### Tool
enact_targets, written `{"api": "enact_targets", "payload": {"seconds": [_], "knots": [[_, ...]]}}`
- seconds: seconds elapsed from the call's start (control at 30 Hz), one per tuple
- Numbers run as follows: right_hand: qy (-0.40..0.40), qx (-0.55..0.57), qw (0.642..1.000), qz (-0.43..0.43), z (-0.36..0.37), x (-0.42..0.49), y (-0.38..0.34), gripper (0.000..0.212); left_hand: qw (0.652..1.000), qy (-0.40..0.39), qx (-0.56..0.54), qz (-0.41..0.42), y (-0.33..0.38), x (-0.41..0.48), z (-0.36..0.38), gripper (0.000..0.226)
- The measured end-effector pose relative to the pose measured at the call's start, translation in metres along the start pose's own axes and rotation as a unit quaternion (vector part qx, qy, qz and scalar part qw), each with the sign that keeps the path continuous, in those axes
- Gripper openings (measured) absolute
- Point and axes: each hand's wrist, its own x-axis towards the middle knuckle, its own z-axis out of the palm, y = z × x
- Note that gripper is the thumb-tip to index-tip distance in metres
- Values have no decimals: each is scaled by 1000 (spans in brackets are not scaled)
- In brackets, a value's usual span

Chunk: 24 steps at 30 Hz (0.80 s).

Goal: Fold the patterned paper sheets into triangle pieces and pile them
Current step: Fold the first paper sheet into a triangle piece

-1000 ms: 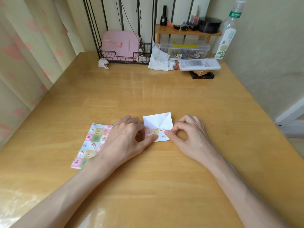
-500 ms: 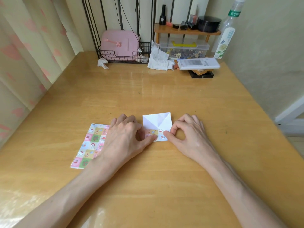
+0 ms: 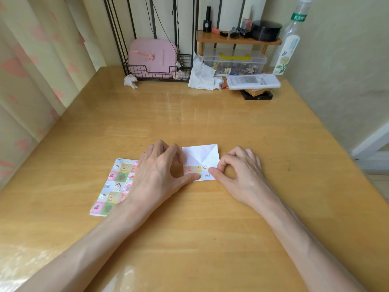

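Both forearms come in from the near edge of the desk (image 3: 189,239). The left hand (image 3: 160,171) is arched, thumb pressed flat on the patterned flap and the other fingers curled down over the left edge of the folded sheet (image 3: 200,158), so it grips that side. The right hand (image 3: 242,175) pinches the sheet's lower right corner between thumb and index finger, with the rest of the fingers curled loosely.

The folded sheet lies mid-desk between the hands. It's white side up with diagonal creases and a patterned strip turned up along the near edge.

A flat patterned sheet (image 3: 114,186) sits just left of it, its right edge hidden under the left hand.

Way at the back there's a crumpled tissue (image 3: 130,81), a wire basket (image 3: 147,71) with a pink case (image 3: 152,53), a clear plastic box (image 3: 234,63) under a small wooden shelf (image 3: 237,40), and a plastic bottle (image 3: 288,45).
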Motion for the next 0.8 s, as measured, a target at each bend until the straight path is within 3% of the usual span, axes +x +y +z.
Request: {"api": "enact_targets", "payload": {"seconds": [0.2, 0.43, 0.67, 0.8], "knots": [[13, 7, 1000, -17, 1, -2, 0, 22, 998, -25, -19, 59, 0, 3, 1, 29], [8, 23, 999, -23, 4, -1, -3, 8, 998, -42, -14, 48, -4, 5, 3, 32], [26, 21, 999, 7, 8, 0, -4, 25, 998, -47, -5, 34, -2, 6, 5, 32], [20, 26, 999, 12, 10, 2, -10, 17, 997, -48, -15, 55, 0, 5, 3, 26]]}}
